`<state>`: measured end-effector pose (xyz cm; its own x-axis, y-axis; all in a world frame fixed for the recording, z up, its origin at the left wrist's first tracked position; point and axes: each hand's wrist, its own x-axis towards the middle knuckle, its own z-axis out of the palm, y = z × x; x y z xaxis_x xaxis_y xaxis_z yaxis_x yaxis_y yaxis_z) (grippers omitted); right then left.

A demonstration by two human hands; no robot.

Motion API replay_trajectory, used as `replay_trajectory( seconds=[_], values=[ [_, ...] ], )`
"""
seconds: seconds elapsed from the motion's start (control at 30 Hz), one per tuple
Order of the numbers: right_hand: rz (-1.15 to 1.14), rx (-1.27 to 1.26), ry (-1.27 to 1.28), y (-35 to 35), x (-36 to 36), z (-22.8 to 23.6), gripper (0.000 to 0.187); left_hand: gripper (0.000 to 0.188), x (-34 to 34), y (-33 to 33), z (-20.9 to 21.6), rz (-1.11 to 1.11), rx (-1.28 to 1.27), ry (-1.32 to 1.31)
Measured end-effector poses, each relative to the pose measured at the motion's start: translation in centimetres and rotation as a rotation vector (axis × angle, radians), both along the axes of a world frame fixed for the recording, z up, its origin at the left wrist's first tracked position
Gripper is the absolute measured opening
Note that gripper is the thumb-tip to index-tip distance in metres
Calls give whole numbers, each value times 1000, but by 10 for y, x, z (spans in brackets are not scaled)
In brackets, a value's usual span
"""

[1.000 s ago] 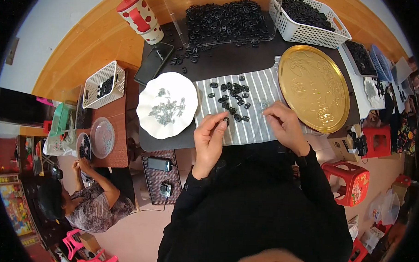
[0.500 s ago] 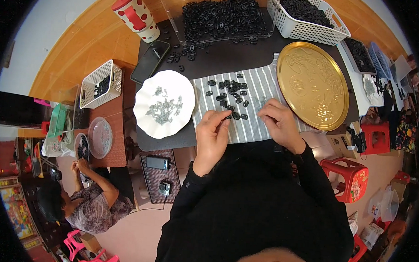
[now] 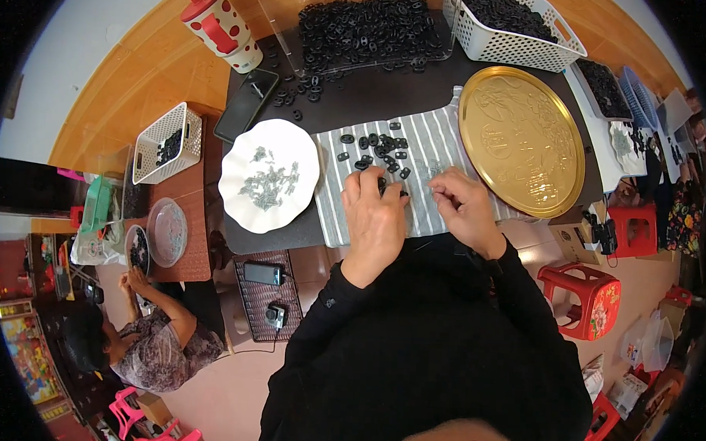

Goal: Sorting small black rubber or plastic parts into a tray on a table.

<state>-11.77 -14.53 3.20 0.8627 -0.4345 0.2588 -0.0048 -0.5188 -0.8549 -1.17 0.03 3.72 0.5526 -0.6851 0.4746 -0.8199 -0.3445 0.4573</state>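
Small black oval pieces with holes (image 3: 384,148) lie loosely grouped on a grey-and-white striped cloth (image 3: 334,212). My left hand (image 3: 374,221) reaches palm down over the nearest of them, its fingers apart. Black pieces show beside its fingertips and thumb, partly hidden by the hand. To its right, my right hand (image 3: 466,209) is closed in a pinch just above the cloth; what sits between its fingertips is too small to make out. Small clear pieces (image 3: 423,168) lie beside that hand. More clear pieces rest on a white wavy-edged plate (image 3: 234,173) at the left.
A round gold tray (image 3: 523,141) lies at the right. Behind are a clear bin of black pieces (image 3: 367,34) and a white basket (image 3: 514,49). A phone (image 3: 246,108) and spotted tumbler (image 3: 223,33) stand back left. Another person (image 3: 162,330) works at a side table.
My left hand has shifted right and opened from a pinch on a black piece, now spread over the pieces. My right hand stays pinched near the same spot.
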Motion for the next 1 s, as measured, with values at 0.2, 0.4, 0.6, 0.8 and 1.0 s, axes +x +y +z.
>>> replay_trajectory(
  seconds=[0.2,0.4,0.6,0.8,1.0],
  values=[
    [-42,-428,-62,-1,0,-4,16,16,2,-5,-6,-62,-96,26],
    [-47,-329,-55,-1,-1,4,5,18,6,-5,-11,-210,-385,165],
    [-7,-315,2,-4,3,4,5,10,6,3,-15,-219,-447,436],
    [35,-343,18,-3,4,3,6,20,7,6,-18,-229,-497,660],
    [48,-111,-64,-3,5,-1,6,20,5,5,-18,-247,-561,797]
  ],
)
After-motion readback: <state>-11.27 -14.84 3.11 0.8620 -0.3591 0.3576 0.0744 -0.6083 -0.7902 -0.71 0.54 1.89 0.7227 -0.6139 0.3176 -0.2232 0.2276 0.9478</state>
